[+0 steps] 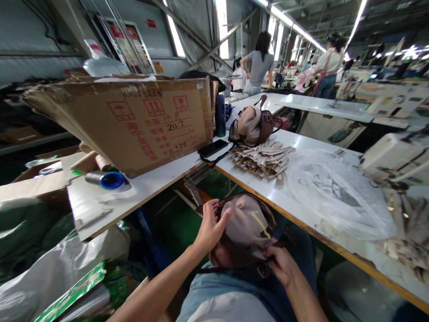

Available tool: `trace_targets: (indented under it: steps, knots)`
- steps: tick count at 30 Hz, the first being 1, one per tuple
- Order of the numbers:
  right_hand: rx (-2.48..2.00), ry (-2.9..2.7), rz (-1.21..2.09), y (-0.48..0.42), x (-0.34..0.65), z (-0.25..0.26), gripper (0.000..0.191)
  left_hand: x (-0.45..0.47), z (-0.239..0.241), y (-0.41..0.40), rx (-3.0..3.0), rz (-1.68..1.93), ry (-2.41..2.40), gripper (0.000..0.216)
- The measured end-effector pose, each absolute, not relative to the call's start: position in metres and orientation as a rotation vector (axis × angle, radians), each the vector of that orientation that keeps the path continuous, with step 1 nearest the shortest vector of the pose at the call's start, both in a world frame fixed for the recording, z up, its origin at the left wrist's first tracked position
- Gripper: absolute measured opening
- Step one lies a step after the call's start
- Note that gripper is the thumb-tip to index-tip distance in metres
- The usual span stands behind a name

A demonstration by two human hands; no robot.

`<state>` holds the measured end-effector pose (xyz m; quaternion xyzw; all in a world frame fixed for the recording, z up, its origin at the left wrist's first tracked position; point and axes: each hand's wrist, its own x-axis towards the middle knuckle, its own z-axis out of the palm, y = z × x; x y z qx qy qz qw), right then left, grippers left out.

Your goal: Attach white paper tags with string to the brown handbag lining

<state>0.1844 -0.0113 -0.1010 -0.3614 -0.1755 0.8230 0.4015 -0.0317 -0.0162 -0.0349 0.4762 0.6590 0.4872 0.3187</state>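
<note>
On my lap lies a dark brown handbag (pixel 246 220) with pale lining bulging up and a yellow strip on it. My left hand (pixel 212 223) grips the bag's left rim, thumb over the lining and fingers toward the outer side. At the lower right edge, my right hand (pixel 280 261) pinches the bag near a dark buckle (pixel 264 269). Another brown bag (pixel 255 123) with its lining showing sits on the table. In front of it lies a heap of beige fabric strips (pixel 263 158).
A big cardboard box (pixel 161 125) stands on the left table beside a thread cone (pixel 105 179) and a phone (pixel 213 147). A clear plastic bag (pixel 338 192) and a sewing machine (pixel 395 156) are on the right. The table edge (pixel 301 219) runs close to my right hand.
</note>
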Motion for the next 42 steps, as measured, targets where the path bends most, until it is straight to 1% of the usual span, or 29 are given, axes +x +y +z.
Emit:
trace_targets:
  steps: [1, 3, 4, 5, 7, 8, 10, 12, 14, 18, 19, 22, 24, 29, 35, 40, 42]
  knots:
    - [-0.908, -0.416, 2.078, -0.012, 0.184, -0.103, 0.023, -0.03, -0.028, -0.024, 1.544, 1.175, 1.679, 0.06]
    - [-0.89, -0.363, 2.087, -0.013, 0.181, -0.103, 0.026, -0.029, -0.017, -0.037, 2.101, 0.837, 1.506, 0.065]
    - [-0.88, -0.34, 2.09, -0.014, 0.179, -0.102, 0.028, -0.03, -0.014, -0.043, 2.296, 0.682, 1.442, 0.062]
    - [-0.87, -0.319, 2.093, -0.014, 0.177, -0.101, 0.028, -0.031, -0.014, -0.048, 2.418, 0.601, 1.419, 0.052]
    - [-0.849, -0.285, 2.098, -0.014, 0.172, -0.097, 0.026, -0.034, -0.017, -0.055, 2.57, 0.637, 1.417, 0.017]
    - [-0.84, -0.275, 2.102, -0.015, 0.169, -0.095, 0.024, -0.035, -0.02, -0.058, 2.63, 0.721, 1.394, 0.011]
    - [-0.821, -0.264, 2.107, -0.018, 0.164, -0.089, 0.021, -0.034, -0.024, -0.063, 2.735, 0.923, 1.309, 0.028]
    - [-0.802, -0.257, 2.111, -0.021, 0.16, -0.083, 0.021, -0.031, -0.025, -0.067, 2.779, 1.057, 1.262, 0.034]
    - [-0.795, -0.243, 2.12, -0.024, 0.159, -0.076, 0.024, -0.03, -0.024, -0.069, 2.775, 1.088, 1.251, 0.034]
    - [-0.829, -0.188, 2.139, -0.025, 0.161, -0.068, 0.034, -0.04, -0.017, -0.07, 2.71, 0.956, 1.284, 0.022]
    - [-0.837, -0.179, 2.144, -0.025, 0.161, -0.067, 0.036, -0.044, -0.015, -0.07, 2.706, 0.894, 1.304, 0.022]
    - [-0.837, -0.188, 2.176, -0.027, 0.159, -0.068, 0.038, -0.055, -0.011, -0.072, 2.752, 0.701, 1.324, 0.03]
    - [-0.838, -0.202, 2.202, -0.029, 0.157, -0.07, 0.039, -0.058, -0.01, -0.074, 2.808, 0.627, 1.296, 0.027]
    - [-0.846, -0.276, 2.207, -0.033, 0.155, -0.077, 0.043, -0.056, -0.017, -0.077, 2.876, 0.712, 1.275, 0.032]
    - [-0.854, -0.198, 2.203, -0.033, 0.158, -0.078, 0.038, -0.054, -0.027, -0.079, 2.835, 0.746, 1.332, 0.032]
    - [-0.804, 0.012, 2.176, -0.032, 0.16, -0.083, 0.026, -0.053, -0.026, -0.078, 2.863, 0.665, 1.264, 0.034]
    - [-0.796, 0.04, 2.165, -0.034, 0.161, -0.083, 0.031, -0.052, -0.024, -0.078, 2.871, 0.606, 1.227, 0.033]
